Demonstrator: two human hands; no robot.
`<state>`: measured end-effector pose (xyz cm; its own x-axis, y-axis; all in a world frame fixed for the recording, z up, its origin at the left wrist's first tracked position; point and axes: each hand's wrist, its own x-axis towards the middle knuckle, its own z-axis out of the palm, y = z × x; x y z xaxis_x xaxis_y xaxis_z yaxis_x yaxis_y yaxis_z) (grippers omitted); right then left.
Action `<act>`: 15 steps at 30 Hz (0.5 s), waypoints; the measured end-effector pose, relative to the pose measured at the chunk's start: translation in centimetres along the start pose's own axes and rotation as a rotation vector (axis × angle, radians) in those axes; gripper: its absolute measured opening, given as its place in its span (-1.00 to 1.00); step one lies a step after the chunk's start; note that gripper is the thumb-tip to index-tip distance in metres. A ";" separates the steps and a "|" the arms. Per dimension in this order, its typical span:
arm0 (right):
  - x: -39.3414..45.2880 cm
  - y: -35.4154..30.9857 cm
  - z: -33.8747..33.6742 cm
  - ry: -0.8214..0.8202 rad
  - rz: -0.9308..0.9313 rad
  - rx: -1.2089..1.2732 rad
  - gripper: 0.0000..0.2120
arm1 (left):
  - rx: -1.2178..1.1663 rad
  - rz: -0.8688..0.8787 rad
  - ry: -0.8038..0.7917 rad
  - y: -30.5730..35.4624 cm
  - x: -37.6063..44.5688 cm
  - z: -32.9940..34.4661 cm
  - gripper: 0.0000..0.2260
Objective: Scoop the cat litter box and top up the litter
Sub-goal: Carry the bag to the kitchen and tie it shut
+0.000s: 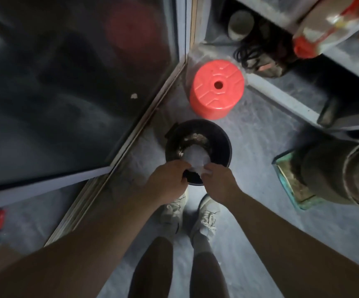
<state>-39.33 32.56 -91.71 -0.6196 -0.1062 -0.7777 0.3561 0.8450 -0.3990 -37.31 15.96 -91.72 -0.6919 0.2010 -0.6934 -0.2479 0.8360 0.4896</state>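
Note:
A black round bucket stands on the grey floor in front of my feet, with brownish clumps at its bottom. Over its near rim hangs a white, translucent plastic bag. My left hand and my right hand both pinch the bag's near edge, side by side, above the bucket. At the right edge sits a teal litter tray with sandy litter in it, partly hidden by a dark cylindrical object.
A red plastic stool stands just beyond the bucket. A dark glass sliding door with a metal track runs along the left. A shelf with cables, a jar and a red-capped bottle is at top right. My shoes are right below the bucket.

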 end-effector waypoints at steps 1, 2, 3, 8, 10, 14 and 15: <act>1.0 0.6 1.1 -0.026 0.015 -0.010 -0.68 | 0.044 0.006 -0.006 -0.7 0.6 1.1 -0.62; 1.9 1.2 2.3 -0.044 0.007 -0.046 -0.67 | 0.108 0.026 -0.011 -1.5 1.1 2.2 -0.60; 2.8 1.8 3.3 -0.054 -0.014 -0.089 -0.66 | 0.180 0.054 -0.023 -2.1 1.7 3.2 -0.57; 5.4 3.2 6.6 -0.133 -0.097 -0.266 -0.65 | 0.349 0.101 -0.026 -5.0 3.7 6.5 -0.50; 6.1 3.4 7.6 -0.116 -0.123 -0.343 -0.63 | 0.376 0.081 -0.010 -5.7 4.5 7.1 -0.49; 7.6 3.6 9.2 -0.086 -0.109 -0.384 -0.58 | 0.394 0.058 -0.014 -6.2 5.4 7.5 -0.43; 8.1 3.9 9.7 -0.071 -0.092 -0.359 -0.55 | 0.399 0.064 -0.006 -6.1 5.6 7.5 -0.41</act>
<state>-36.25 29.90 -104.28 -0.5833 -0.2158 -0.7830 0.0257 0.9587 -0.2833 -34.56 15.80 -102.59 -0.6928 0.2614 -0.6720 0.0793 0.9540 0.2892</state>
